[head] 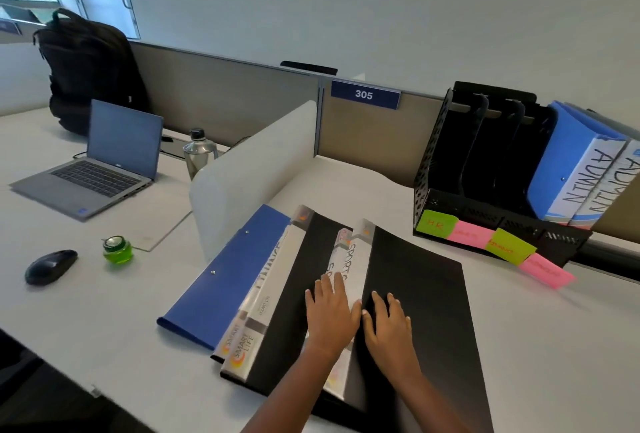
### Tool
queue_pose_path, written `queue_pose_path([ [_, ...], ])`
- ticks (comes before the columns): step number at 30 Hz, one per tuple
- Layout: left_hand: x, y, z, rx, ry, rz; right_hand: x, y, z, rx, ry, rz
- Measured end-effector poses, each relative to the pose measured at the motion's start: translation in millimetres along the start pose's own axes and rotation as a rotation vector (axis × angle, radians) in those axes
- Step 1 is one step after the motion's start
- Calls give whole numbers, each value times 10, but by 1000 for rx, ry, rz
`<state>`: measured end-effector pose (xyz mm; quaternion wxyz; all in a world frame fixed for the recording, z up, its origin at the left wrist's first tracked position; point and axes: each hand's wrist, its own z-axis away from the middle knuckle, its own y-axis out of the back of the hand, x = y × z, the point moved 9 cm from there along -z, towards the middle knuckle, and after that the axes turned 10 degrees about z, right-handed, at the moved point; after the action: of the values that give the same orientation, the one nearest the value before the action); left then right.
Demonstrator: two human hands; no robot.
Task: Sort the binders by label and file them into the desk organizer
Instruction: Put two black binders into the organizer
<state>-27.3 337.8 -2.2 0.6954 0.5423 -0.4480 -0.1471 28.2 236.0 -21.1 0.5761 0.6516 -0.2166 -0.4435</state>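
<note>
Several binders lie fanned out flat on the white desk in front of me. At the left is a blue binder point(221, 280). Beside it lies a black binder point(298, 280) with a white spine, and at the right another black binder point(419, 297) whose spine reads SPORTS. My left hand point(330, 311) rests flat on the middle black binder. My right hand point(388, 320) lies flat on the right black binder, fingers spread. The black desk organizer point(485, 162) stands at the back right with two blue ADMIN binders point(575, 169) in its right slots. Its left slots hold nothing.
Green and pink sticky labels point(474, 237) hang on the organizer's front. A white divider panel point(249, 169) stands left of the binders. Beyond it are a laptop point(104, 169), a water bottle point(199, 152), a mouse point(50, 266), a green jar point(117, 250) and a backpack point(90, 65).
</note>
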Motion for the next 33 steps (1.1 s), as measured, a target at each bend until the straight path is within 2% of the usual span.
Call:
queue_pose_path([
  [4,-269,144,-13,55,36,-43,-269,68,14,58,70,-90],
  [7,-482,326,-112,148,69,-95,-677,111,50,99,209,-68],
  [9,-577,459,-123,134,104,-87,-924,75,40,93,263,-41],
  [14,-848,584,-157,150,238,43,-1101,-184,-89,-64,193,234],
  [18,-948,618,-241,102,264,135,-1011,-187,-161,-62,119,302],
  [29,-933,427,-337,-193,484,522,-763,-123,-297,-142,16,148],
  [33,-890,465,-342,-227,540,954,-850,-55,-363,-209,23,113],
])
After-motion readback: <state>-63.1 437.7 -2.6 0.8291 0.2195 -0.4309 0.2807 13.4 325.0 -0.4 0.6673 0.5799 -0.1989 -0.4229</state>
